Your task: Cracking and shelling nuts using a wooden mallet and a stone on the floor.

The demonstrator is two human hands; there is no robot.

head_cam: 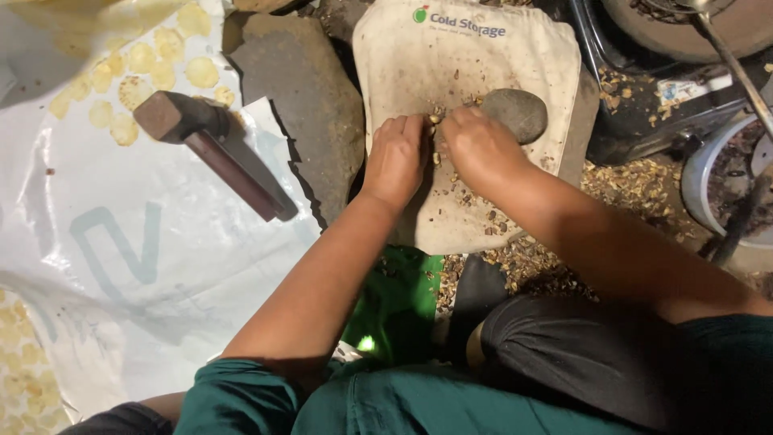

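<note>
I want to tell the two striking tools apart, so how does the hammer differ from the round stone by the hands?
The hammer is reddish-brown, blocky-headed with a long handle; the stone is grey, smooth and rounded, with no handle. The hammer lies on the white sheet, away from both hands; the stone rests on the dirty cloth beside the right hand. Neither is held.
</note>
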